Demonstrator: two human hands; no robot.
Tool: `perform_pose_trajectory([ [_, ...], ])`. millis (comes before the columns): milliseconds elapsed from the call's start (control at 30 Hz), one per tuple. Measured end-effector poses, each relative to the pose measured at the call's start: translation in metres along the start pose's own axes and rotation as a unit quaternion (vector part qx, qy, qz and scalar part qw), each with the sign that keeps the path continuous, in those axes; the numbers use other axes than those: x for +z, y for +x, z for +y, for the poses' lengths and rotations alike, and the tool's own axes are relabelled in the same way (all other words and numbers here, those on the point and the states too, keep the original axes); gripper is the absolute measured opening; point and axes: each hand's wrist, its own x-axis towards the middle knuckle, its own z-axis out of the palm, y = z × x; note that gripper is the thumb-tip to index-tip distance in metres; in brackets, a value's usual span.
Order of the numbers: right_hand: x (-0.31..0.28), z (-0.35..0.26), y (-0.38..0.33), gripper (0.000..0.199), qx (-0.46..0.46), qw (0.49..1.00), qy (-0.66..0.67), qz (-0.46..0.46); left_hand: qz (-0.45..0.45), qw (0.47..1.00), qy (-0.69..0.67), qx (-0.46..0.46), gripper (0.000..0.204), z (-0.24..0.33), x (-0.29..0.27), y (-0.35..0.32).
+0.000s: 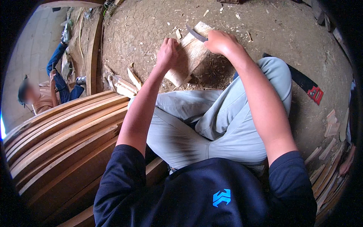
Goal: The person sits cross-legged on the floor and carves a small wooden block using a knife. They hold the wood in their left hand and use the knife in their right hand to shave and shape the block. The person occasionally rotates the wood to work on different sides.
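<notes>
the person is shaving a pale wood block (189, 56) that stands tilted on the dirt floor (272, 30) just beyond the knees. the left hand (168, 53) clasps the block's left edge; the right hand (221, 41) is closed around a dark curved blade (196, 34) laid across the block's top. the next stroke seemingly calls for a steady brace. the blade's handle is hidden in the fist, and the block's foot is hard to make out.

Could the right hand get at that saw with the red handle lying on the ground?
Probably yes: the saw lies on bare ground just beyond the right knee, nothing over it, but the right hand now grips a knife.
</notes>
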Motion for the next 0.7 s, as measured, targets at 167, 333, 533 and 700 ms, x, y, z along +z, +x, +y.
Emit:
perform_pose_trajectory([
  [167, -0.001, 0.001, 0.000, 0.039, -0.002, 1.000, 0.018, 0.000, 0.039, 0.981, -0.075, -0.176, 0.026, -0.042, -0.010, 0.009],
  [333, 0.018, 0.002, 0.019, 0.032, -0.042, 0.998, 0.048, 0.012, 0.020, 0.977, -0.147, -0.154, 0.038, -0.020, -0.017, -0.028],
  [533, 0.043, -0.004, 0.007, 0.030, -0.141, 0.978, 0.030, 0.149, 0.091, 0.956, -0.034, -0.277, 0.080, 0.000, -0.018, -0.088],
  [700, 0.043, -0.039, -0.037, 0.032, -0.101, 0.985, 0.065, 0.125, 0.126, 0.931, -0.172, -0.297, 0.104, 0.003, 0.025, -0.121],
])
